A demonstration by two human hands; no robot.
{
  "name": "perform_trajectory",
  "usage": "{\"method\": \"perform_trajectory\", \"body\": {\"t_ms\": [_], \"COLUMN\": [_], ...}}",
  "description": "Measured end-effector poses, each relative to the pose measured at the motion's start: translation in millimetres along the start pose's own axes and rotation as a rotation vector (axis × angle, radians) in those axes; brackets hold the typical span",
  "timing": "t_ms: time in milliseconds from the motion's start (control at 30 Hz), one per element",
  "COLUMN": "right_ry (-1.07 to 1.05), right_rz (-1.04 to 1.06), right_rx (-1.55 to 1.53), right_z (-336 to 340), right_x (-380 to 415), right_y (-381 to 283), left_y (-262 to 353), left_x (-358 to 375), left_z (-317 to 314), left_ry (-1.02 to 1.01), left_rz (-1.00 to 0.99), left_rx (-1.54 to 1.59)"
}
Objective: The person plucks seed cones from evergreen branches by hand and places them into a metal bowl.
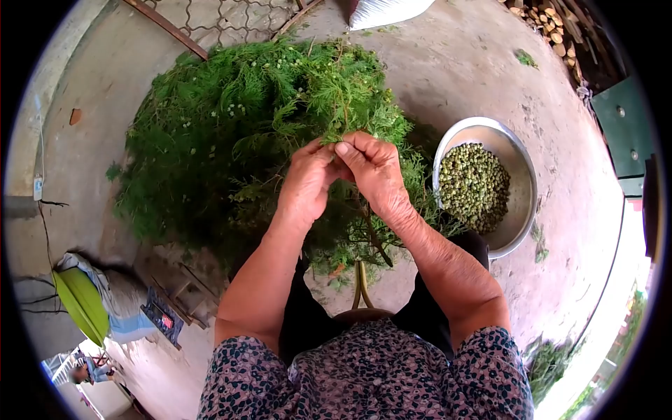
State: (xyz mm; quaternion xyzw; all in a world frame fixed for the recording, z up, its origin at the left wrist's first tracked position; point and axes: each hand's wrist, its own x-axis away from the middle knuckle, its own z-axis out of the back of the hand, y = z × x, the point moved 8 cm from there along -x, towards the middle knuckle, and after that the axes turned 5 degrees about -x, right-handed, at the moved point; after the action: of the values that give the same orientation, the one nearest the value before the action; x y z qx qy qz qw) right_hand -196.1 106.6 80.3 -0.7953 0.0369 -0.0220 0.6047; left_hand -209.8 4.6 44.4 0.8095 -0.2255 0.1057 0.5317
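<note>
Bare grey concrete floor (pixel 455 77) spreads under everything, with a big heap of feathery green branches (pixel 231 133) piled on it. Both hands meet at the near edge of that heap: the left hand (pixel 306 183) and the right hand (pixel 374 171) touch each other, fingertips pinched narrow on a thin green sprig (pixel 348 112) that rises from the pile. Just right of the hands sits a round shiny metal bowl (pixel 521 175) holding small green seed cones (pixel 474 185).

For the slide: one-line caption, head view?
Both hands pinch a sprig over a green branch pile, beside a metal bowl of green seeds.
</note>
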Motion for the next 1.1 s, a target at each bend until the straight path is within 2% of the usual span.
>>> {"method": "perform_trajectory", "body": {"t_ms": [33, 100, 167, 200, 233, 300, 367, 400, 500, 533, 600, 633, 700, 733, 833, 967, 1033, 1100], "right_ry": [0.002, -0.014, -0.067, -0.077, -0.077, 0.145, 0.303, 0.352, 0.425, 0.427, 0.261, 0.262, 0.091, 0.042, -0.044, -0.078, -0.089, -0.099], "right_rz": [0.174, 0.183, 0.378, 0.582, 0.583, 0.308, 0.235, 0.160, -0.051, -0.049, -0.351, -0.351, -0.432, -0.298, -0.293, -0.229, -0.246, -0.264], "right_rx": [0.112, 0.123, 0.245, 0.308, 0.308, 0.089, 0.060, -0.060, -0.300, -0.302, -0.222, -0.223, -0.086, 0.029, 0.132, 0.142, 0.125, 0.107], "right_z": [-1.0, 1.8, -5.1, -13.3, -12.2, 14.1, 40.6, 52.1, 70.3, 72.5, 54.1, 50.3, 29.7, 26.8, 23.7, 12.6, 10.0, 7.9], "right_x": [1.4, 3.6, 9.5, 15.2, 16.8, 12.9, 1.3, -3.5, -9.8, -10.2, -10.5, -10.1, -7.8, -10.2, -9.4, -7.0, -4.5, -2.8], "right_y": [-10.4, -13.2, -32.8, -52.2, -58.7, -57.4, -52.7, -43.6, -7.6, -4.8, 18.7, 18.2, 20.1, 13.5, 15.6, 13.3, 8.6, 8.6], "left_y": [-0.1, -0.2, 2.8, 6.2, 7.5, 8.0, 8.5, 9.7, 6.2, 6.7, 8.2, 8.6, 9.7, 9.7, 10.2, 16.3, 21.3, 26.9], "left_x": [2.0, 1.0, -1.7, 0.8, 1.9, 1.6, -3.0, -4.9, -7.7, -7.1, -5.9, -5.3, -3.9, -3.6, -5.7, -1.2, -1.0, 0.5], "left_z": [-6.7, -13.2, -14.5, -13.7, -16.1, -16.0, -5.8, -3.0, 4.1, 0.7, -2.5, -4.6, -6.1, -5.3, -3.9, 1.2, 6.5, 4.9], "left_ry": [-0.031, -0.061, -0.064, -0.065, -0.066, -0.066, 0.011, 0.034, -0.010, -0.042, -0.062, -0.080, -0.064, -0.047, -0.033, 0.017, 0.122, 0.105], "left_rz": [-0.012, -0.029, -0.050, -0.053, -0.074, -0.093, -0.105, -0.114, -0.070, -0.074, -0.063, -0.053, -0.056, -0.059, -0.077, -0.081, -0.135, -0.176], "left_rx": [0.054, 0.110, 0.116, 0.119, 0.101, 0.083, 0.172, 0.212, 0.334, 0.311, 0.323, 0.337, 0.348, 0.360, 0.293, 0.200, 0.127, 0.033]}}
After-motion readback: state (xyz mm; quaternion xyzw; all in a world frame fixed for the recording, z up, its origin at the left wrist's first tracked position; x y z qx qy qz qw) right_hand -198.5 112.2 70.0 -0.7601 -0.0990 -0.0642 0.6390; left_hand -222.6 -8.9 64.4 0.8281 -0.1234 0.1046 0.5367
